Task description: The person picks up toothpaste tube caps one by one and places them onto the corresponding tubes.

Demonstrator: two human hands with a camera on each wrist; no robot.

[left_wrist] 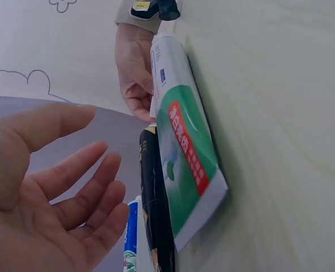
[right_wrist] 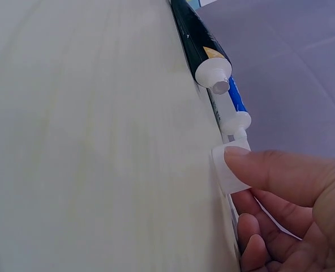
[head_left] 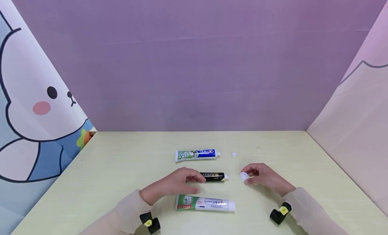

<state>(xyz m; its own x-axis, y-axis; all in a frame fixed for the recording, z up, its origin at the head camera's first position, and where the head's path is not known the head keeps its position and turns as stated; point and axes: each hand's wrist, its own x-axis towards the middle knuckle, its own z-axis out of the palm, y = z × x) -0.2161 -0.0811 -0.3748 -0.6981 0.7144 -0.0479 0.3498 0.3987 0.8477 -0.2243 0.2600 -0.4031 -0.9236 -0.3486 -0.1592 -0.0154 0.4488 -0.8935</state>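
right hand [head_left: 263, 176]: thumb and fingers pinch white round plastic cap [head_left: 244, 176], apart from bare nozzle [head_left: 226, 177] of black-and-gold tube [head_left: 213, 176] on pale table [head_left: 127, 161]. left hand [head_left: 182, 182]: fingers loosely spread near tube, holding nothing. step seems cap handling; next move probably calls for steady pinch, tube braced.

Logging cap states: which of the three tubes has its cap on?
The green-and-white tube, lowest in the head view: a wide white cap covers its end. The black tube and blue-and-green tube are uncapped.
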